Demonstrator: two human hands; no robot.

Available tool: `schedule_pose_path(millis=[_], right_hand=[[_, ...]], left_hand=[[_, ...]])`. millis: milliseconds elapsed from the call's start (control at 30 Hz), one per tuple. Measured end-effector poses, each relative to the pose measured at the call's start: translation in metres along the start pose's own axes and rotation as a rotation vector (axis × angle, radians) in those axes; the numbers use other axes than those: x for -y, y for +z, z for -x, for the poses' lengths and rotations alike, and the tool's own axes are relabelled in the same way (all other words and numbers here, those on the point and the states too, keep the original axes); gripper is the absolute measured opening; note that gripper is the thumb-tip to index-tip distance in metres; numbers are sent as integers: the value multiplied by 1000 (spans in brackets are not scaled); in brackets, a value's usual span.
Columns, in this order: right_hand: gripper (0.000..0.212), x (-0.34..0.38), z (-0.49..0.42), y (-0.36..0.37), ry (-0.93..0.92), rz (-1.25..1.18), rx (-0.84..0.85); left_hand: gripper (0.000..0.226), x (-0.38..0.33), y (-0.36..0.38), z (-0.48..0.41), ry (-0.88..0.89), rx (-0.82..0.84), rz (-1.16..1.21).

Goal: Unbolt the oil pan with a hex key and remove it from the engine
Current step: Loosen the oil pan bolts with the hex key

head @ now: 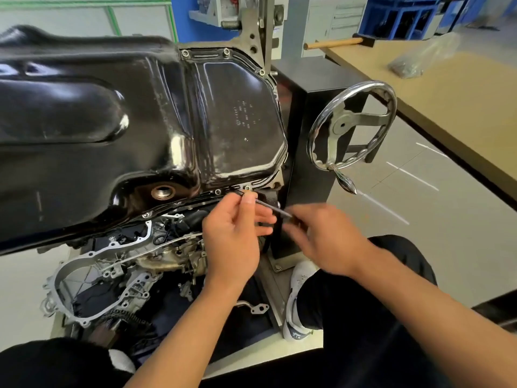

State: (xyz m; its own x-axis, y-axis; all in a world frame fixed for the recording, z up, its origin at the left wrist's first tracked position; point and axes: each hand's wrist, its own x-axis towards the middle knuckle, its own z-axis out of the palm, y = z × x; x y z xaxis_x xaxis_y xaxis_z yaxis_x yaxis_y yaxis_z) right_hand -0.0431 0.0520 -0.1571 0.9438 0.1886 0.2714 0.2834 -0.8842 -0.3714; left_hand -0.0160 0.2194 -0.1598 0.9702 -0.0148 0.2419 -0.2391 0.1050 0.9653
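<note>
The left hand (235, 236) reaches up from below, palm turned inward and thumb raised, pinching the thin dark steel hex key (265, 205) near its tip. The right hand (321, 233) is blurred, its fingers curled round the key's other end; both forearms are bare. The key's tip meets a small bolt (247, 187) on the near flange of the oil pan (140, 107), a glossy black pressed-steel shell with rounded bulges. It sits bolted on top of the engine (117, 264), whose rough grey castings show beneath it. A chrome handwheel (352, 127) with a scalloped rim stands to the right. Beyond it, on the tan table (436, 96), a wooden-handled mallet (335, 43) lies at the far corner beside a crumpled clear bag (419, 60).
</note>
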Motion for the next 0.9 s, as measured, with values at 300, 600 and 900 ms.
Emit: schedule_pose_path(millis=[300, 600, 900], right_hand=[[39, 48, 21, 50, 149, -473, 165], [34, 56, 5, 62, 215, -642, 153], [39, 58, 0, 71, 233, -670, 163]], left_hand=[[33, 5, -13, -3, 256, 152, -610], [39, 5, -18, -15, 306, 95, -696], [44, 5, -18, -16, 310, 93, -741]])
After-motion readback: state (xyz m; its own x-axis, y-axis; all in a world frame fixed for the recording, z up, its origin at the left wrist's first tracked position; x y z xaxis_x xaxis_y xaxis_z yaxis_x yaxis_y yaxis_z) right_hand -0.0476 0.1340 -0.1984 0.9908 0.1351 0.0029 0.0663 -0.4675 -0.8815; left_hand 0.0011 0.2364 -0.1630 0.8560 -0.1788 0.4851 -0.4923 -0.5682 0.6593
